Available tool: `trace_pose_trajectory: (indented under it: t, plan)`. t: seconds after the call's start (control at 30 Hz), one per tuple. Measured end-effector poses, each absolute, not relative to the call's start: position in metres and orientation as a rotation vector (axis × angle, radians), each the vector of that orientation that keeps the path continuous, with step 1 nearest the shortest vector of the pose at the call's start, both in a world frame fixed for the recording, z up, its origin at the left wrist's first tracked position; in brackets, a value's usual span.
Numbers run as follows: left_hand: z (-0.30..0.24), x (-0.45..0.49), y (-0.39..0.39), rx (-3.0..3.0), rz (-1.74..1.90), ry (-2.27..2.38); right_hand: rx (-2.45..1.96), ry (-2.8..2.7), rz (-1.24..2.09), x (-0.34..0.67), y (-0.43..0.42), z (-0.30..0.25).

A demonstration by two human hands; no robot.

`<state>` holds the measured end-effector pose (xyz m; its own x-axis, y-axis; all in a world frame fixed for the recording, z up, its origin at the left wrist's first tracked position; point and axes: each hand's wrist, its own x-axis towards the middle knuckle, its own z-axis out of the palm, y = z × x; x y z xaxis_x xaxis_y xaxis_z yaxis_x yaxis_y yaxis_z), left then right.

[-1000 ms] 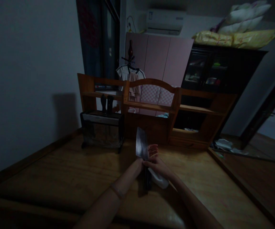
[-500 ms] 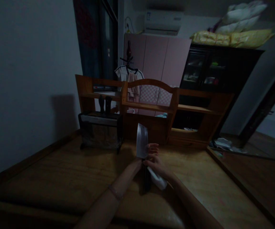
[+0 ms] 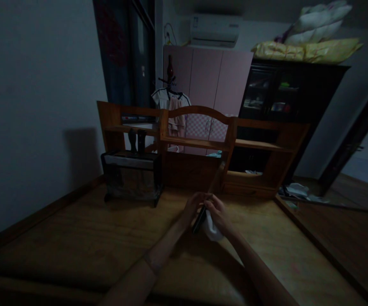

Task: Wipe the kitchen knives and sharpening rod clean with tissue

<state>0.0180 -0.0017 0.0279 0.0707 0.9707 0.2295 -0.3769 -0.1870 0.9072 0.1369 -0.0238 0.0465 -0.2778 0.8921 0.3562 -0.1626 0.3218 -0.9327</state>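
Both hands meet over the middle of the wooden table point(image 3: 75, 238). My left hand point(image 3: 192, 208) is closed around the dark handle of a cleaver point(image 3: 214, 180), whose blade now shows almost edge-on and tilts up to the right. My right hand point(image 3: 217, 214) is closed on a white cloth point(image 3: 211, 229) held against the knife near the base of the blade. A thin band circles my left wrist.
A dark knife block point(image 3: 131, 174) with two handles sticking up stands at the back left. Behind it a wooden shelf unit point(image 3: 199, 142) spans the table's far edge. Pink wardrobe point(image 3: 222, 80), dark cabinet point(image 3: 286, 93) and air conditioner point(image 3: 214, 29) lie beyond.
The cleaver has turned from blade-flat and upright to edge-on and leaning right. Both hands have shifted slightly up and right, still gripping knife and cloth.
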Motion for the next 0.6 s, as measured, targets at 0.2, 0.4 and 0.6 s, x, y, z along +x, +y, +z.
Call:
trace_pose_trajectory:
  t: [0.2, 0.4, 0.6]
  plan:
    - [0.002, 0.034, 0.021, 1.399, 1.387, 0.617, -0.766, -1.371, 1.024, 0.146, -0.022, 0.054]
    - [0.008, 0.032, 0.015, 1.454, 1.359, 0.677, -0.815, -1.379, 0.941, 0.149, -0.024, 0.062]
    - [0.022, 0.037, -0.011, 1.546, 1.447, 0.791, -0.862, -1.318, 0.930, 0.156, -0.021, 0.062]
